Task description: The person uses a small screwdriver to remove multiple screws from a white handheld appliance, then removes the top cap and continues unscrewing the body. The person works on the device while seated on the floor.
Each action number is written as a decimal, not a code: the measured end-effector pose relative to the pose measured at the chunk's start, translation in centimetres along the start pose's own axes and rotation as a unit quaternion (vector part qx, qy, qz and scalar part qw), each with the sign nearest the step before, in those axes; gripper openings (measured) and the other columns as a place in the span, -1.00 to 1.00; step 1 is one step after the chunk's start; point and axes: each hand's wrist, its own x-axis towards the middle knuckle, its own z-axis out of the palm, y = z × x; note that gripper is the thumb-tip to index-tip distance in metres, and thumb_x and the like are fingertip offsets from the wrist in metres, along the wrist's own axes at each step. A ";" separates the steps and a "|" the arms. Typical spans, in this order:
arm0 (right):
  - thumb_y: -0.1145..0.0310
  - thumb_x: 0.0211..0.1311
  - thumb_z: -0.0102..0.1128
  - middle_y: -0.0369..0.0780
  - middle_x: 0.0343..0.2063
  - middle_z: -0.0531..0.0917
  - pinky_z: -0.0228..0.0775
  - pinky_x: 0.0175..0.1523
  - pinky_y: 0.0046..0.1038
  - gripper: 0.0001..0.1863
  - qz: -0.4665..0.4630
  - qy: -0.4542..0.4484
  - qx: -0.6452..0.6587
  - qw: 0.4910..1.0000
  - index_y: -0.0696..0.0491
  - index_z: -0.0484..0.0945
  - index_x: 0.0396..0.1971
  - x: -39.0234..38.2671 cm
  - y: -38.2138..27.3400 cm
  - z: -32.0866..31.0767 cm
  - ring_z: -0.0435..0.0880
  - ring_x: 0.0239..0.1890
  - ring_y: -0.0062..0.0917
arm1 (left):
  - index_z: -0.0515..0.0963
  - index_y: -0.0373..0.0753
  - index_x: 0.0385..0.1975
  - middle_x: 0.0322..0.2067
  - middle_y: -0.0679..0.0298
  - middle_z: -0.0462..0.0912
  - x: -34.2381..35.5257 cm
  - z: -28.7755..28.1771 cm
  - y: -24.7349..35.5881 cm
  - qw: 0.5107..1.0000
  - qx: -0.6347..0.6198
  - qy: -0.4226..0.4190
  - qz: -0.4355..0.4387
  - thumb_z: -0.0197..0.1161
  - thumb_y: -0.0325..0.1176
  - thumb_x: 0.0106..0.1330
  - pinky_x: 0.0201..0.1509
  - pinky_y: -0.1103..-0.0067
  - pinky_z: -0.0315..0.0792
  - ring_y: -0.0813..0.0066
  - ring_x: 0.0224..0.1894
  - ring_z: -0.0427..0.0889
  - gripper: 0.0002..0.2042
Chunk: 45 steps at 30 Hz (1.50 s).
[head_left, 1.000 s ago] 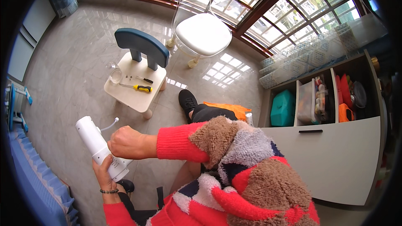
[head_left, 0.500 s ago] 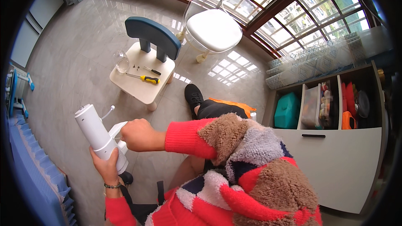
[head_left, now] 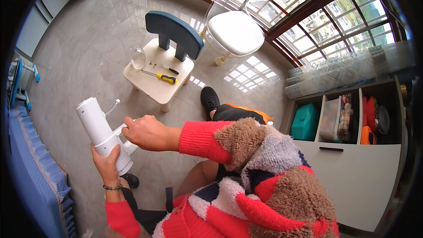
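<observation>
Left hand (head_left: 107, 164): wrapped around white device (head_left: 94, 121), seemingly steadying it; right hand (head_left: 147, 133): curled at handle (head_left: 119, 129), hold unclear; screwdrivers (head_left: 168, 78): on chair (head_left: 150, 87), likely for reach.

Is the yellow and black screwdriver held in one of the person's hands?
No, the screwdriver lies on the seat of the small chair, apart from the left hand and the right hand.
</observation>
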 end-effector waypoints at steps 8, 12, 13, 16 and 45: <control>0.42 -0.11 0.21 -0.13 -0.72 0.53 0.40 -0.60 -0.28 -0.88 -0.012 -0.005 0.018 1.000 0.14 0.47 -0.62 -0.8 -0.2 0.1 0.63 -0.59 -0.28 | 0.35 -0.36 0.08 -0.14 0.21 0.52 -0.7 0.6 -0.1 0.998 0.034 0.006 0.051 0.42 -0.48 0.00 0.01 0.50 0.42 0.42 -0.12 0.53 -0.41; 0.37 0.05 0.22 -0.19 -0.78 0.48 0.23 -0.68 -0.31 -0.83 0.185 -0.021 0.164 0.969 0.14 0.53 -0.60 -0.4 0.1 0.7 0.51 -0.72 -0.38 | 0.35 -0.32 0.09 -0.12 0.12 0.57 -1.4 1.0 -0.4 0.983 0.149 0.035 0.096 0.46 -0.42 -0.06 0.03 0.43 0.43 0.30 -0.08 0.58 -0.36; 0.33 0.12 0.20 -0.25 -0.80 0.40 0.14 -0.69 -0.35 -0.78 0.306 -0.068 0.300 0.901 0.14 0.53 -0.60 -0.3 0.5 0.6 0.40 -0.74 -0.46 | 0.35 -0.31 0.09 -0.11 0.10 0.58 -1.5 1.1 -0.3 0.980 0.171 0.043 0.095 0.47 -0.41 -0.07 0.02 0.41 0.44 0.26 -0.07 0.60 -0.35; 0.21 0.33 0.12 -0.43 -0.78 0.19 -0.23 -0.67 -0.50 -0.65 0.526 -0.200 0.616 0.552 0.13 0.53 -0.59 0.1 2.0 0.2 0.00 -0.75 -0.71 | 0.35 -0.29 0.09 -0.11 0.04 0.61 -1.8 1.4 0.5 0.964 0.218 0.055 0.142 0.48 -0.38 -0.10 0.00 0.36 0.46 0.15 -0.07 0.63 -0.33; 0.35 0.10 0.18 -0.17 -0.75 0.51 0.29 -0.60 -0.30 -0.83 0.198 0.025 0.211 0.957 0.12 0.54 -0.58 -0.2 -0.3 0.1 0.53 -0.68 -0.34 | 0.33 -0.30 0.09 -0.14 0.07 0.58 -1.2 1.5 0.5 0.969 0.184 0.062 0.152 0.44 -0.42 -0.08 -0.02 0.36 0.46 0.15 -0.10 0.62 -0.35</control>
